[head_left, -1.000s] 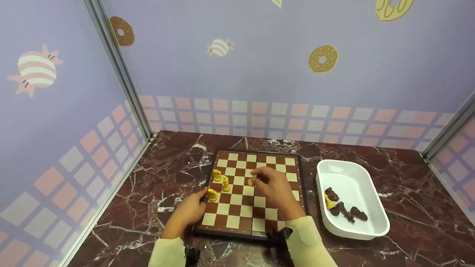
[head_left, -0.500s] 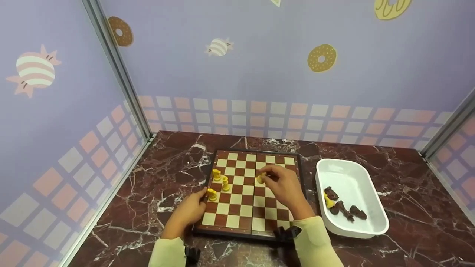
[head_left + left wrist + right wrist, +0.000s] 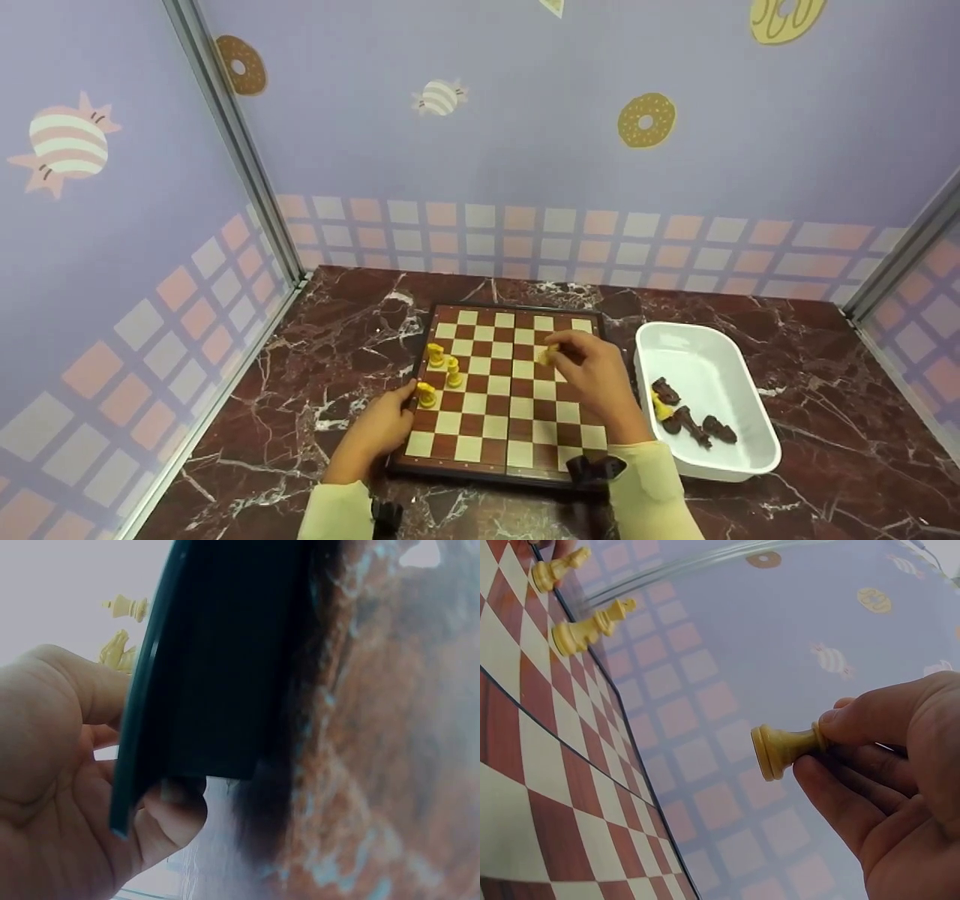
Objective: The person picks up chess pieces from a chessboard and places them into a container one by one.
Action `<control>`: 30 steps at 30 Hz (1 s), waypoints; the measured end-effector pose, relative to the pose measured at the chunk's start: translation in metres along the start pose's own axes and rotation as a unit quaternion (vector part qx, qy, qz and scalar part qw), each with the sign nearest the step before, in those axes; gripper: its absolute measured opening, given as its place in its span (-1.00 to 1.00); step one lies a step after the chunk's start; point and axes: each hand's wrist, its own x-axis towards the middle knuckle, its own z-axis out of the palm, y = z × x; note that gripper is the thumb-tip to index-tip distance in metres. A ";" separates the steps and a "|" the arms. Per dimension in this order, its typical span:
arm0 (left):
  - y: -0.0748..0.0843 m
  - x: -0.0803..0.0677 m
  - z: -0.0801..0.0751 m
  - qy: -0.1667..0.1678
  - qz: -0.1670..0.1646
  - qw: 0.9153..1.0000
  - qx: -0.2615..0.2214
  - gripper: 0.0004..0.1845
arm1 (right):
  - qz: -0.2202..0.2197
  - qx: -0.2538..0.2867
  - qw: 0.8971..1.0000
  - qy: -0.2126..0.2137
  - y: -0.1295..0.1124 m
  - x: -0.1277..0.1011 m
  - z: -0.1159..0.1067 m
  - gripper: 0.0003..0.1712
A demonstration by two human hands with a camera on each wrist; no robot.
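My right hand [image 3: 600,375] pinches a yellow chess piece [image 3: 784,748] by its upper part, above the right half of the chessboard [image 3: 469,448]. Its round base shows in the right wrist view, while its top is hidden in the fingers. At the board's left edge my left hand [image 3: 60,757] grips the dark rim [image 3: 150,690], thumb above and fingers beneath. Beside that thumb stands a yellow knight [image 3: 426,394]. A yellow king [image 3: 454,373] and another yellow knight [image 3: 436,355] stand upright a little farther off.
Right of the board is a white tray [image 3: 754,375] holding several dark chess pieces [image 3: 691,426] and something yellow [image 3: 661,409]. Purple patterned walls [image 3: 480,150] close in the marble tabletop [image 3: 262,450] at the back and sides.
My right hand has moved right across the board with the yellow chess piece still pinched. The left hand keeps its place at the left rim, and the standing pieces have not moved.
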 end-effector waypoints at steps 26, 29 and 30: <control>0.000 -0.001 0.000 0.000 0.002 1.000 0.008 -0.38 | 0.078 -0.008 0.996 0.040 0.018 0.001 -0.036 -0.78; 0.000 -0.001 0.000 -0.001 0.003 1.000 0.008 -0.38 | 0.081 -0.004 0.996 0.047 0.021 0.002 -0.039 -0.79; 0.000 -0.001 0.000 -0.002 0.002 1.000 0.008 -0.37 | 0.083 -0.004 0.995 0.048 0.022 0.002 -0.040 -0.80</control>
